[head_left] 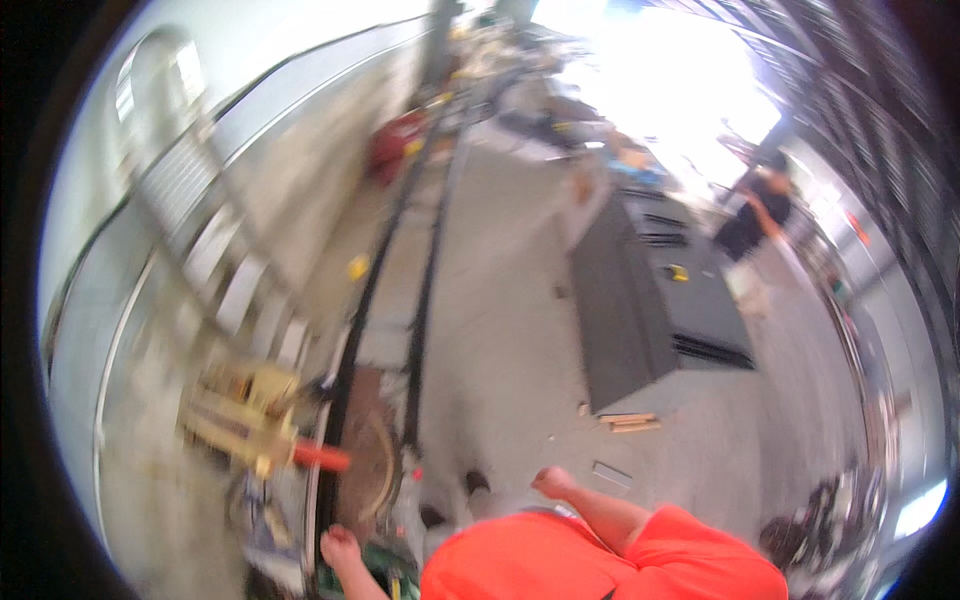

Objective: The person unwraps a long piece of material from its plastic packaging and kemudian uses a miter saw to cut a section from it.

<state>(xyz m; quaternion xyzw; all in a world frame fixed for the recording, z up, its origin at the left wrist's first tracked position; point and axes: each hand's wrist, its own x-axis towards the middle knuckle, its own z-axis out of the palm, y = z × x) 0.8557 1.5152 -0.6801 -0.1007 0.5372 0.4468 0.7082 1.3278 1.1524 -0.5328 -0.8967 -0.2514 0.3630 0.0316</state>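
My left hand [341, 547] hangs at the lower left with its fingers curled in, beside a long black rail [340, 420]; whether it touches the rail I cannot tell. Out in front of my orange shirt [540, 560], my right hand [554, 484] is closed like a fist, and nothing shows in it. Both hands are somewhat blurred. My dark shoes [478, 484] show on the grey floor [500, 290] between them.
A yellowish machine [240, 410] with an orange-red bar [322, 456] stands left. Ahead right is a large dark grey box-like bench [625, 310] bearing black strips and a yellow tool. Wooden strips [630, 423] lie before it. Another person [765, 210] stands beyond.
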